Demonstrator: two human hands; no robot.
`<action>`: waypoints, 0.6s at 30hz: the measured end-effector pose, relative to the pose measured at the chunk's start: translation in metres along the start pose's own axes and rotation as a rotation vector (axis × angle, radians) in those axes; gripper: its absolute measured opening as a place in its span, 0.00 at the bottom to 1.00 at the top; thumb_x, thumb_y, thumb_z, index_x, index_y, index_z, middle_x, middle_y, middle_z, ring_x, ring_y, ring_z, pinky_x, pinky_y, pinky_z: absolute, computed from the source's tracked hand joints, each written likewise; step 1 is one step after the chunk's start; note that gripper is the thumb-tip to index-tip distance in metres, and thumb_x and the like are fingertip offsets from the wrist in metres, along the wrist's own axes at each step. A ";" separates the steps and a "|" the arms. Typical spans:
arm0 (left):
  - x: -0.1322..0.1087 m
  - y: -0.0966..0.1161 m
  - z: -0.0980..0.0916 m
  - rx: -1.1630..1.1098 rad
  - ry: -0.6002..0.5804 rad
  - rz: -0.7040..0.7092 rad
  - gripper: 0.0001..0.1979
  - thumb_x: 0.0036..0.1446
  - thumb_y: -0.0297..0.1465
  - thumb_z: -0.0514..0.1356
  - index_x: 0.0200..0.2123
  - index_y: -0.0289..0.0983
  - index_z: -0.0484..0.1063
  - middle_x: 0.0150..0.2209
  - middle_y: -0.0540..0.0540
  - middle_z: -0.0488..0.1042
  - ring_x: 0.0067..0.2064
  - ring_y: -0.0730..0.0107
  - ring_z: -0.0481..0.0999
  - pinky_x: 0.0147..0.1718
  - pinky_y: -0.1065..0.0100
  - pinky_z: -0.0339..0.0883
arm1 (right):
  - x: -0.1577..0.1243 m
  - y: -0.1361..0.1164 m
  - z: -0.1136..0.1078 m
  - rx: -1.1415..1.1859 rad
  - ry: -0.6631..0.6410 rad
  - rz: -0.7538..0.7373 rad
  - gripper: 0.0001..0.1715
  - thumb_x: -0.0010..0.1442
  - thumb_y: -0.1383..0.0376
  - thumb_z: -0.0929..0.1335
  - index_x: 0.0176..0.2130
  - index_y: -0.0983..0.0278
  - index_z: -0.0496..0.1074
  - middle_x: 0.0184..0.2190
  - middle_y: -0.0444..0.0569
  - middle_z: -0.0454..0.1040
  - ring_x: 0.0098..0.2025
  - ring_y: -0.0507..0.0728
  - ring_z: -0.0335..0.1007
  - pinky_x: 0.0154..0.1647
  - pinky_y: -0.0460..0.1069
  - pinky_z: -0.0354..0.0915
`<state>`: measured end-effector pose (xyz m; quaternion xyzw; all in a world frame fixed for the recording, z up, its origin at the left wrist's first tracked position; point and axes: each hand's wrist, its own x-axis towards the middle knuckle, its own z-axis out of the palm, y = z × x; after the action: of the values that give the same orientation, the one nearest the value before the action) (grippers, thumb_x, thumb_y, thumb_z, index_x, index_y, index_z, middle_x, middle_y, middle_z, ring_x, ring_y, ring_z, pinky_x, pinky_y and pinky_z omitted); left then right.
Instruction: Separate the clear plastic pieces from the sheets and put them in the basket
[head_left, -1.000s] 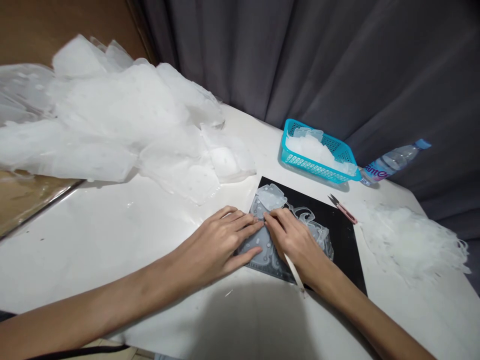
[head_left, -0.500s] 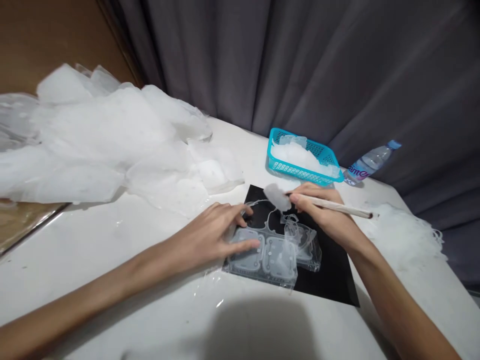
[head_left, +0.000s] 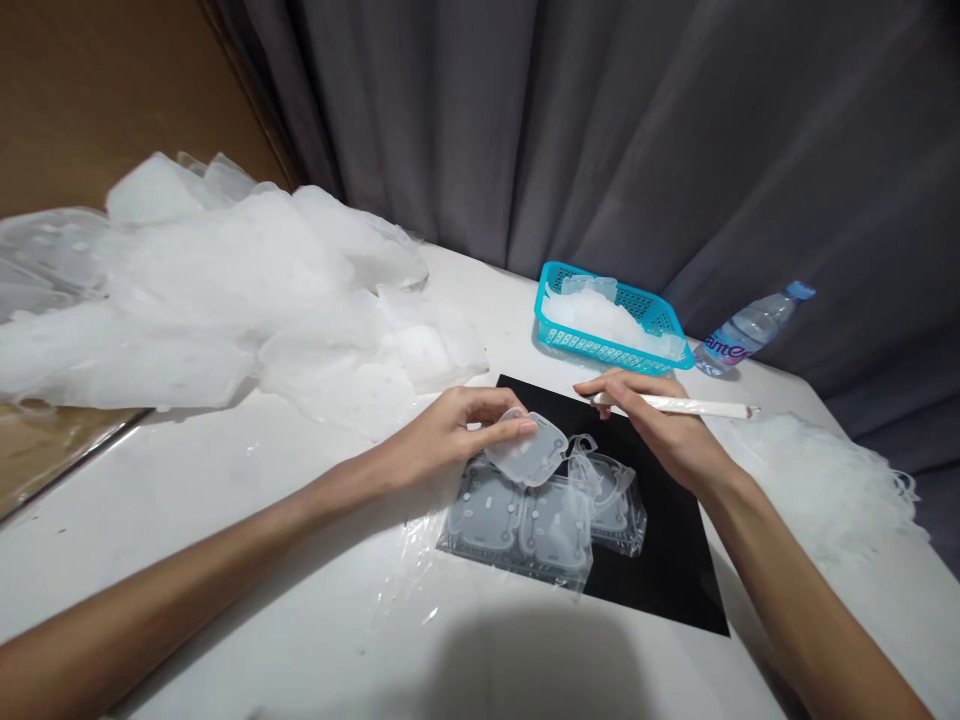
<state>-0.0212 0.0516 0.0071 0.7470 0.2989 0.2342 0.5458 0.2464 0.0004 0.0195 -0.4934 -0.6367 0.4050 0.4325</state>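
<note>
My left hand pinches a small translucent plastic piece and holds it just above the black mat. Under it on the mat lies a clear plastic sheet of similar rounded pieces, partly cut apart. My right hand hovers over the far right part of the mat, fingers closed round a thin white pen-like tool that points to the right.
A big heap of translucent plastic sheets fills the left of the white table. A turquoise basket with cut pieces stands behind the mat, a water bottle beside it. Plastic trimmings lie at right. Grey curtain behind.
The cut piece went from my right hand's fingertips to my left hand, which lifted off the sheet. My right hand keeps the tool, now level. The view shifted slightly.
</note>
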 end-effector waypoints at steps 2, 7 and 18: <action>-0.001 0.000 0.001 -0.068 0.000 -0.055 0.18 0.68 0.44 0.63 0.38 0.35 0.79 0.30 0.47 0.79 0.31 0.69 0.74 0.32 0.66 0.66 | -0.001 0.001 0.007 -0.166 0.052 -0.074 0.30 0.78 0.51 0.59 0.41 0.58 0.85 0.44 0.50 0.78 0.50 0.58 0.71 0.59 0.56 0.63; -0.001 0.002 0.002 -0.094 0.017 -0.087 0.16 0.68 0.43 0.64 0.37 0.35 0.79 0.28 0.46 0.81 0.28 0.70 0.74 0.28 0.69 0.63 | -0.008 -0.006 0.029 -0.337 0.005 -0.189 0.25 0.79 0.55 0.56 0.46 0.60 0.78 0.48 0.51 0.76 0.53 0.59 0.70 0.58 0.56 0.64; -0.006 -0.004 0.002 -0.171 0.054 -0.074 0.15 0.61 0.41 0.70 0.35 0.35 0.76 0.29 0.52 0.71 0.28 0.75 0.70 0.26 0.73 0.60 | -0.017 0.008 0.053 -0.209 -0.074 -0.018 0.13 0.71 0.56 0.70 0.37 0.60 0.76 0.29 0.42 0.66 0.34 0.54 0.61 0.37 0.50 0.58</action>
<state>-0.0248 0.0468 0.0023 0.6795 0.3197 0.2584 0.6076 0.2007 -0.0195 -0.0066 -0.5150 -0.6953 0.3504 0.3584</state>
